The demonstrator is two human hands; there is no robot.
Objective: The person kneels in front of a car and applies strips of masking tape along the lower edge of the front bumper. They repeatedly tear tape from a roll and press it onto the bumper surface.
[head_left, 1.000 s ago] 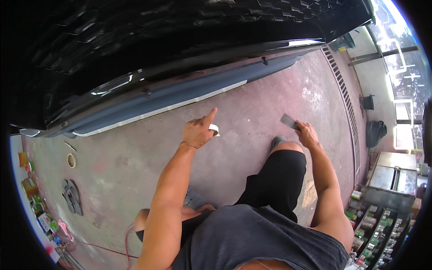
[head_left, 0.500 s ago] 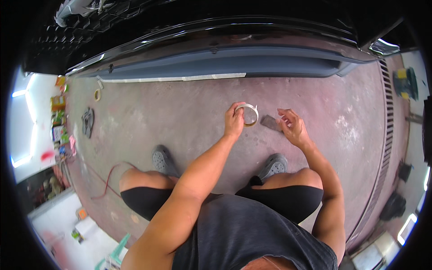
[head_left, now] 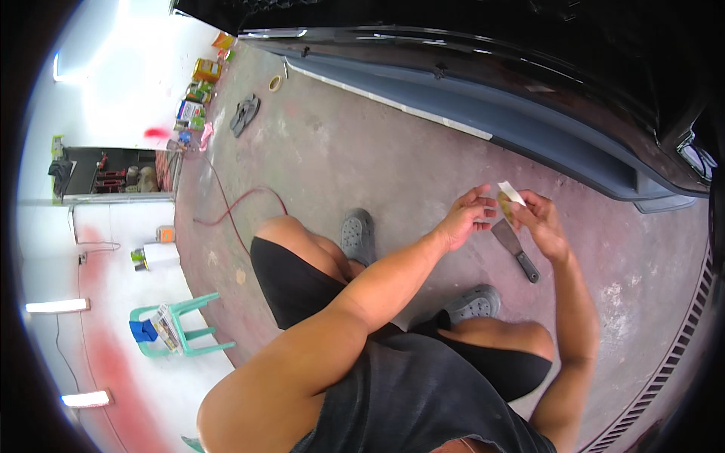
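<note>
My right hand (head_left: 545, 225) is closed round a roll of masking tape (head_left: 511, 194), of which a pale strip and a yellowish part show; the fingers hide the rest. Just left of it, my left hand (head_left: 459, 220) has its fingers apart and holds nothing. On the floor below both hands lies a putty knife (head_left: 518, 253) with a wide grey blade and a black handle. Beyond my hands runs a blue-grey car bumper part (head_left: 563, 151), with a band of white tape (head_left: 408, 111) along part of its lower edge.
A black car body (head_left: 483, 45) hangs over the far side. Across the floor lie a second tape roll (head_left: 275, 83), sandals (head_left: 245, 115) and a red hose (head_left: 226, 211). Cans (head_left: 198, 92) line the left wall near a green plastic chair (head_left: 192, 325). A drain grate (head_left: 683, 313) curves at right.
The view has swung left. The tape roll has passed from my left hand to my right, and my left hand has come off it. The putty knife stays on the floor.
</note>
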